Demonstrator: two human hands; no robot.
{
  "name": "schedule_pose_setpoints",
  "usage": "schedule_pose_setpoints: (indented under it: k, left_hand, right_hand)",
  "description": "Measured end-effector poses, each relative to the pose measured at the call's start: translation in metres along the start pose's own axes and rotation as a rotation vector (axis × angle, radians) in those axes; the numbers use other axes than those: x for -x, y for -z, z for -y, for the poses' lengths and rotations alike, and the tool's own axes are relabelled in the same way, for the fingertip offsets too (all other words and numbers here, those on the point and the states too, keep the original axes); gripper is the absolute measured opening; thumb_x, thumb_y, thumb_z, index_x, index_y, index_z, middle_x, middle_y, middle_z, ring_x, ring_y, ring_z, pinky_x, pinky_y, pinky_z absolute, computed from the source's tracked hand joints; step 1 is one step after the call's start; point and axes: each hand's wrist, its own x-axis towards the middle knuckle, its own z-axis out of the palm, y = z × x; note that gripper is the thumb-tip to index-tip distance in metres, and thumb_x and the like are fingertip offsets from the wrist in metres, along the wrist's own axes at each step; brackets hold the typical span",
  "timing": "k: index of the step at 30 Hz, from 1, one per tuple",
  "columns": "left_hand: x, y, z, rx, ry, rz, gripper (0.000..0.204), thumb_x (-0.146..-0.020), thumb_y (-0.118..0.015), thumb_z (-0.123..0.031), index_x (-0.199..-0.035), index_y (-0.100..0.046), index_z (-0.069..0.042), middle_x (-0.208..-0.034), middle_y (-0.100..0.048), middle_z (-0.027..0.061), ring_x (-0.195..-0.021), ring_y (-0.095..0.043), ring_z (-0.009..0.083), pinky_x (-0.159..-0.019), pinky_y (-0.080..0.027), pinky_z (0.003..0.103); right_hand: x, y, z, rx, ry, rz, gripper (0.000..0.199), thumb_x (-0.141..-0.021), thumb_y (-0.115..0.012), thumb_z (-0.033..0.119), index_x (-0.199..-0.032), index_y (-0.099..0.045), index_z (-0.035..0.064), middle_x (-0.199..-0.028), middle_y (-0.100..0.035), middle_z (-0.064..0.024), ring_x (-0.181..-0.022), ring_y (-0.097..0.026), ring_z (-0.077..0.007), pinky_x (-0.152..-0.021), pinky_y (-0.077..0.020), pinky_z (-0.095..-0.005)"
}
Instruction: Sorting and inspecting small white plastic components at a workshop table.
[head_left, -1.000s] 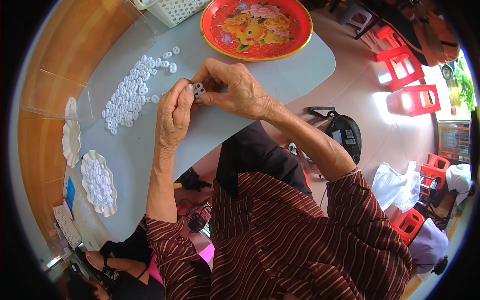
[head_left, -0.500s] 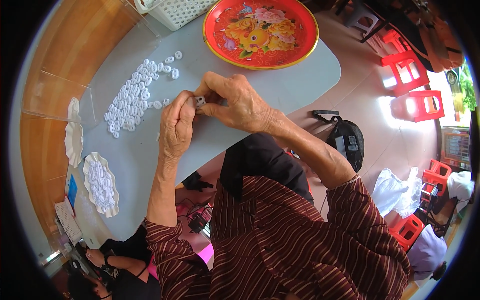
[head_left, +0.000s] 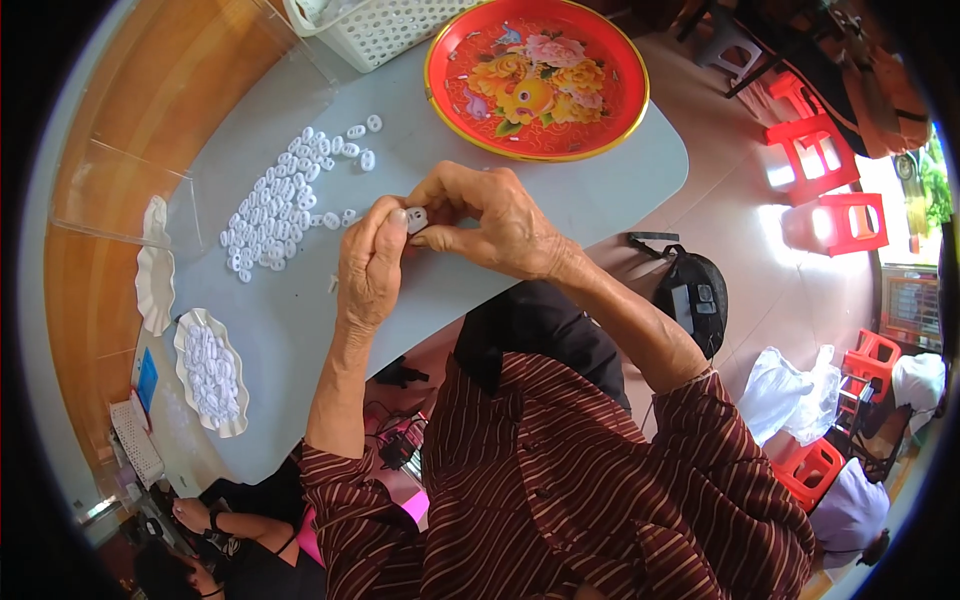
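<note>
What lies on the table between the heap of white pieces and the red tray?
In the head view, only bare grey table separates the heap from the red tray; a few stray white pieces sit at the heap's edge.

Bright daylight, sharp centre, fisheye-bent edges, dark rim.

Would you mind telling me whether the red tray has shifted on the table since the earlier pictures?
No. The red tray sits at the same far table edge beside the white basket; only the camera view shifted.
</note>
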Motion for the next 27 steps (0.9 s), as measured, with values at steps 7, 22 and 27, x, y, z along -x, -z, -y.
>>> schedule_pose_setpoints:
  k: [7, 22, 27]
  left_hand:
    - [-0.004, -0.005, -0.004, -0.015, -0.145, -0.019, 0.025, -0.096, -0.043, -0.021, -0.089, -0.05, 0.002, -0.063, -0.039, 0.0057, -0.059, -0.036, 0.0135, -0.054, -0.033, 0.03]
    - [-0.148, 0.036, -0.059, 0.472, -0.061, -0.205, 0.028, -0.093, -0.048, -0.021, -0.071, -0.049, -0.003, -0.066, -0.049, 0.0057, -0.07, -0.053, 0.0147, -0.073, -0.046, 0.029]
    - [-0.19, 0.06, -0.044, 0.646, 0.053, -0.22, 0.024, -0.091, -0.048, -0.017, -0.072, -0.052, -0.002, -0.065, -0.05, 0.0064, -0.07, -0.057, 0.0181, -0.073, -0.049, 0.033]
  right_hand:
    - [0.001, 0.002, 0.0, -0.062, -0.066, -0.039, 0.015, -0.084, -0.066, 0.006, -0.097, -0.06, -0.0005, -0.078, -0.063, -0.006, -0.07, -0.06, -0.0108, -0.064, -0.0495, -0.0259]
    - [0.005, 0.0, -0.004, 0.049, 0.031, -0.132, 0.016, -0.084, -0.063, 0.007, -0.097, -0.056, -0.0007, -0.066, -0.06, -0.0133, -0.058, -0.059, -0.0275, -0.055, -0.0468, -0.035]
    - [-0.001, -0.008, 0.007, 0.036, -0.006, -0.098, 0.018, -0.082, -0.064, 0.005, -0.097, -0.057, -0.0002, -0.067, -0.06, -0.0136, -0.058, -0.059, -0.0271, -0.055, -0.0468, -0.0348]
